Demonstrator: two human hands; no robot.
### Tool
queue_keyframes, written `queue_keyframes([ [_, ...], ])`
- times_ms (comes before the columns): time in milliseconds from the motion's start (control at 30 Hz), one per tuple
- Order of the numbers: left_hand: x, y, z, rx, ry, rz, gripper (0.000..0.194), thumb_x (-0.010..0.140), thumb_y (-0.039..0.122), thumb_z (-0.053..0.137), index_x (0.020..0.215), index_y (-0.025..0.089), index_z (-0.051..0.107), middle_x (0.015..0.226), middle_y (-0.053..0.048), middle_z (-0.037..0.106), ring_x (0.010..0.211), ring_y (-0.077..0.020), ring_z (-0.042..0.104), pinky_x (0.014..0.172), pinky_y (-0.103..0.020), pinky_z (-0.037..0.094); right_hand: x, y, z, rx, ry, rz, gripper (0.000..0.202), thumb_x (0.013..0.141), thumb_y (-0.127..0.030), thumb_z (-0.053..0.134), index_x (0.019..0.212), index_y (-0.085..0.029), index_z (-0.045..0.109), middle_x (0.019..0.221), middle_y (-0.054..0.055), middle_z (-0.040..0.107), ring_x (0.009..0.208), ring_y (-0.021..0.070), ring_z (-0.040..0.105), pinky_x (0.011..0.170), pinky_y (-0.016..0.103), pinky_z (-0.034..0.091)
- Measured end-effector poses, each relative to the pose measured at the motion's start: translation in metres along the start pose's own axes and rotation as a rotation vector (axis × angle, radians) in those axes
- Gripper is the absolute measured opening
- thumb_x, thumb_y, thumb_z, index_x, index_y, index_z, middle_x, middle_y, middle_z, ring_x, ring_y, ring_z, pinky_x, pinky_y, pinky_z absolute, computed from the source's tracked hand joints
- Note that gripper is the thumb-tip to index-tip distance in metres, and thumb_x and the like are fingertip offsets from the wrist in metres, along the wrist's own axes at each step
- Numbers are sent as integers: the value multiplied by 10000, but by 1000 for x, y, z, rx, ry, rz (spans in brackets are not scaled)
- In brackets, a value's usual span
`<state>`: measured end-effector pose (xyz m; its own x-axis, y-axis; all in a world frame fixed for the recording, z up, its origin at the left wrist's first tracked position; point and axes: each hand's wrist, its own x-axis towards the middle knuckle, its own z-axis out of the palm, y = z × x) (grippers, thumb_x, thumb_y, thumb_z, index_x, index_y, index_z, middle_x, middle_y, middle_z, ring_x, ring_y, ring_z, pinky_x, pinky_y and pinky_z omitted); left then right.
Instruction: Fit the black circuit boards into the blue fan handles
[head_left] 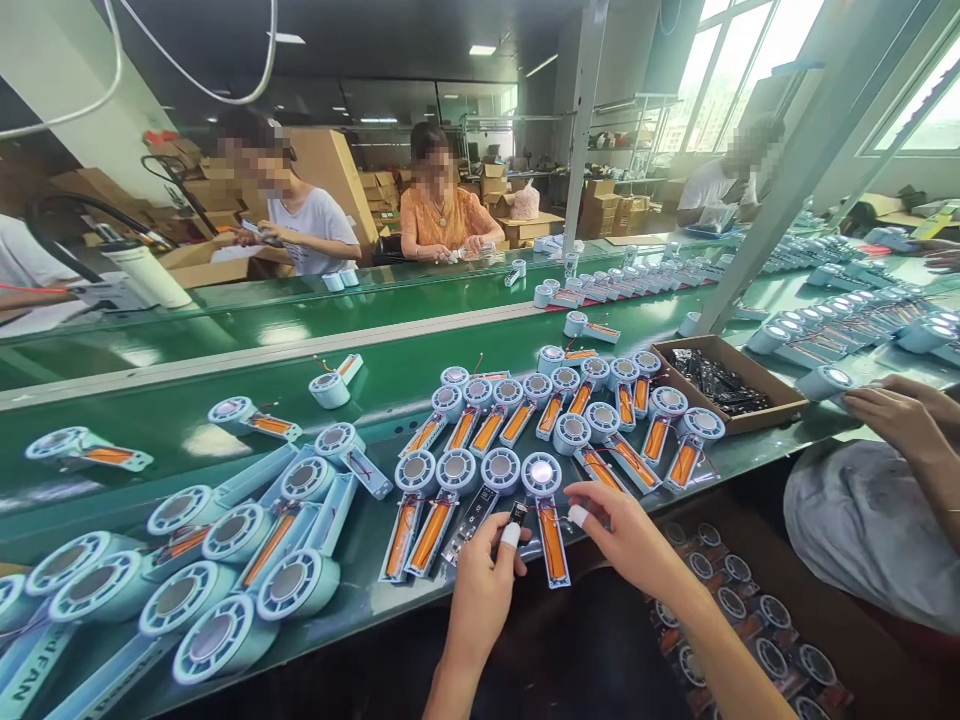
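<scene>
My left hand (487, 560) is closed, thumb against fingers, on a small black circuit board (517, 514). My right hand (619, 530) curls its thumb and index finger close together beside a light-blue handheld fan (541, 474); whatever lies between the fingertips is too small to make out. White covers sit on both thumbs. That fan lies face up at the bench edge, its handle open over an orange cell (553, 540) and thin wires. Left of it, another fan (500, 470) has a black board (469, 525) along its handle.
More handheld fans (225, 640) crowd the green bench (360, 570) on the left. A cardboard box (784, 408) of black boards stands at right, near a co-worker's hands (900, 410). Below is a carton holding fans (731, 605). A metal post (802, 170) slants upward. Several people sit opposite.
</scene>
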<state>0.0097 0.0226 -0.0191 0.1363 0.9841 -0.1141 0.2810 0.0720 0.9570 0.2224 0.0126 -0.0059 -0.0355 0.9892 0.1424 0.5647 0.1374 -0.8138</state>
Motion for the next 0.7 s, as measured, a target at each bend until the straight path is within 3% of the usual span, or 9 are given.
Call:
queue_keyframes([
  [100, -2, -1, 2, 20, 6, -5, 346, 916, 425, 450, 1114, 173, 581, 925, -115, 772, 596, -190, 641, 585, -320, 499, -8, -1, -2, -16, -35, 11, 301, 922, -202, 504, 1165, -230, 679, 1020, 55, 725, 848, 203, 653, 721, 317, 509],
  [200, -4, 0, 3, 50, 11, 13, 370, 937, 373, 400, 1218, 166, 522, 924, -99, 763, 590, -180, 647, 594, -316, 519, -9, 0, 0, -24, -61, 26, 332, 890, -184, 544, 1187, -241, 681, 963, 38, 718, 759, 186, 627, 686, 309, 492],
  [300, -5, 2, 2, 117, 3, 58, 470, 955, 304, 353, 1390, 167, 466, 906, -69, 749, 595, -176, 647, 637, -323, 542, -8, 3, 5, -24, -66, 45, 222, 848, -196, 605, 1026, -225, 735, 822, 23, 686, 691, 183, 590, 650, 309, 463],
  [400, -5, 5, 0, 217, -27, 124, 521, 946, 213, 346, 1441, 224, 507, 1037, -77, 739, 845, -204, 698, 829, -348, 546, -4, 10, 6, 12, -58, 66, 133, 855, -230, 607, 837, -210, 737, 722, 15, 666, 638, 174, 573, 609, 298, 453],
  [500, -5, 6, -1, 318, -69, 170, 567, 930, 135, 328, 1426, 287, 559, 1157, -74, 696, 1068, -226, 653, 961, -372, 489, 3, 15, 3, 95, -11, 100, 228, 915, -310, 545, 953, -181, 729, 693, 22, 675, 574, 167, 598, 544, 282, 488],
  [600, -6, 9, -1, 415, -91, 170, 613, 913, 91, 306, 1411, 310, 588, 1013, -84, 660, 897, -239, 648, 830, -377, 494, 13, 13, 0, 181, 27, 85, 327, 950, -415, 523, 1035, -163, 713, 783, 58, 722, 632, 191, 678, 567, 294, 558],
  [700, -7, 12, -2, 482, -102, 170, 648, 886, 59, 303, 1373, 337, 628, 895, -77, 591, 740, -228, 594, 703, -351, 452, 21, 1, 0, 219, 20, 12, 315, 943, -447, 574, 1010, -184, 734, 865, 70, 759, 781, 221, 731, 699, 316, 596],
])
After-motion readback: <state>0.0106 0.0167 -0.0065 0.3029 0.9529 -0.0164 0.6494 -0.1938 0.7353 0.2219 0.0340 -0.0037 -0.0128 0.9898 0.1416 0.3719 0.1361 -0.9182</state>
